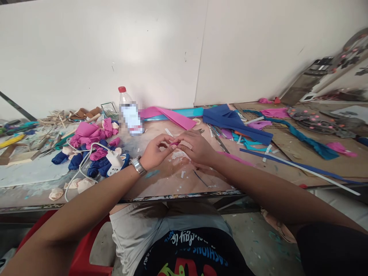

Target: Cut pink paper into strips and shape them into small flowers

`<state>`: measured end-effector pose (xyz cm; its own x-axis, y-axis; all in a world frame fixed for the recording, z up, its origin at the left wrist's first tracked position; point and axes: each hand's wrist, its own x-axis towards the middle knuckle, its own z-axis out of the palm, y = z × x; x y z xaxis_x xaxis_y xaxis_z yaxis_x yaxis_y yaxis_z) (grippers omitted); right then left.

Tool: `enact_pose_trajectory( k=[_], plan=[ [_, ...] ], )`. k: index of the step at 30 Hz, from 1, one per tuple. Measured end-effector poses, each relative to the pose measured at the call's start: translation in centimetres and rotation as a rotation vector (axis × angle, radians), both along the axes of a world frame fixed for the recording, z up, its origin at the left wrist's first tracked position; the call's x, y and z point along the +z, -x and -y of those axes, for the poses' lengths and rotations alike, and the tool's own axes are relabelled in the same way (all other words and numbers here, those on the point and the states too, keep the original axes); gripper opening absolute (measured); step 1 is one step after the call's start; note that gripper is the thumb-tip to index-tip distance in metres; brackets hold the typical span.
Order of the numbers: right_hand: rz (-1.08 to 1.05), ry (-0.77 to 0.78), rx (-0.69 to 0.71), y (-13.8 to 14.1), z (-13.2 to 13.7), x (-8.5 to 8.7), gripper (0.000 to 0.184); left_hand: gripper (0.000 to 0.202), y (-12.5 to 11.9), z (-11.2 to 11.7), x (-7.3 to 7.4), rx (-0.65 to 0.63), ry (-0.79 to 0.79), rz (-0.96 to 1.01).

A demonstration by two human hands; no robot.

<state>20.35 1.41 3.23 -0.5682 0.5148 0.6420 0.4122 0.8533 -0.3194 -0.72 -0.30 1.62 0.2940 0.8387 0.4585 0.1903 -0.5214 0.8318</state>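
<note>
Both hands meet over the middle of the table. My left hand [157, 150], with a watch [138, 165] on its wrist, is closed, thumb and fingers pinching a small magenta piece of paper [174, 143]. From the other side my right hand [198, 147] closes on the same piece, its fingertips meeting those of the left. Fingers cover most of the piece, so its shape cannot be made out. Beyond the hands lies a long pink strip of crepe paper [179, 118]. White paper scraps [182, 174] are scattered on the tabletop beneath.
Left are crumpled pink and blue paper bundles [89, 134], a white charger [115, 160] with its cable, and a red-capped bottle [122, 96]. Blue crepe paper [232, 124] and a thin white stick [310, 172] lie right. A white wall [161, 50] stands behind.
</note>
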Motion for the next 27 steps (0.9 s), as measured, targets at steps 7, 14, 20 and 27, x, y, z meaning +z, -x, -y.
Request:
enact_pose_trajectory(
  k=[7,14,20,27],
  plan=[
    [0.033,-0.025,0.010,-0.11,-0.24,-0.34,0.017,0.029,0.16,-0.37,-0.25,-0.017,0.005,-0.037],
    [-0.037,-0.001,-0.057,-0.05,0.09,0.24,0.018,0.031,0.31,-0.74,-0.44,-0.071,0.112,0.095],
    [-0.068,-0.054,-0.064,-0.13,0.07,0.30,0.007,0.034,0.20,-0.65,-0.16,-0.052,0.125,0.145],
    [-0.083,-0.078,-0.068,-0.25,0.12,0.26,0.008,0.033,0.25,-0.51,-0.06,-0.075,0.122,0.100]
  ],
)
